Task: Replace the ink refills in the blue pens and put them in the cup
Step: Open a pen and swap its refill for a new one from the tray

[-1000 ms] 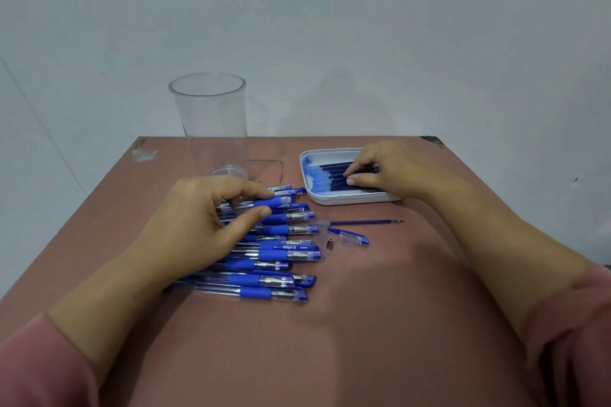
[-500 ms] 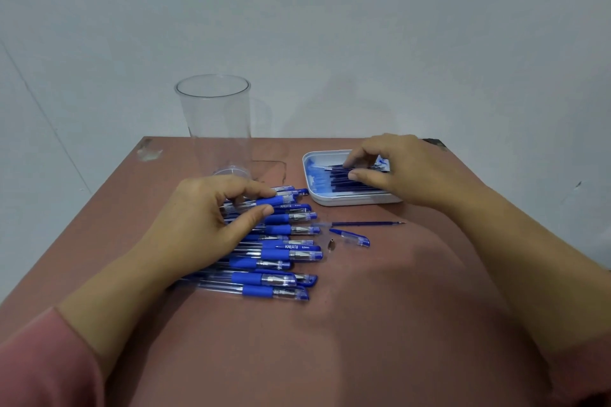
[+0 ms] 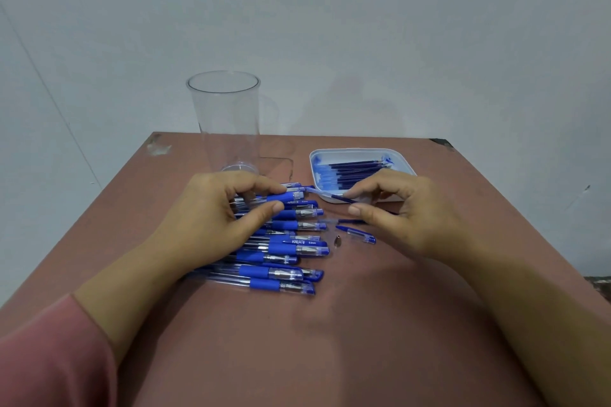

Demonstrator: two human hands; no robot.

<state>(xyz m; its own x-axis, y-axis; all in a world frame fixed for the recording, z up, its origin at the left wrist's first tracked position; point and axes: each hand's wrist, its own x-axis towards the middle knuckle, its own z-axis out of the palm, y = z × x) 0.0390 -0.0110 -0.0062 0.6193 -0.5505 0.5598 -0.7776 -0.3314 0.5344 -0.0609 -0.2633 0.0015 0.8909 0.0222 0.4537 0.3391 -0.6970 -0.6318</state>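
Now, in the head view, the left hand (image 3: 211, 215) lies on the row of blue pens (image 3: 281, 254), its fingers and thumb curled round the topmost pen (image 3: 291, 198). The right hand (image 3: 406, 208) pinches a dark refill (image 3: 342, 198) between thumb and forefinger, just before the white tray (image 3: 360, 152). Behind the pens the clear cup (image 3: 226, 122) stands upright on the surface (image 3: 330, 340). A loose cap (image 3: 358, 234) lies between the hands.

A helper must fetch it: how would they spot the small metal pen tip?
Find the white tray of refills at the table's far right. Nearer the person lies a loose blue cap; the metal tip sits left of it, beside the pen row. It is the only silver cone.
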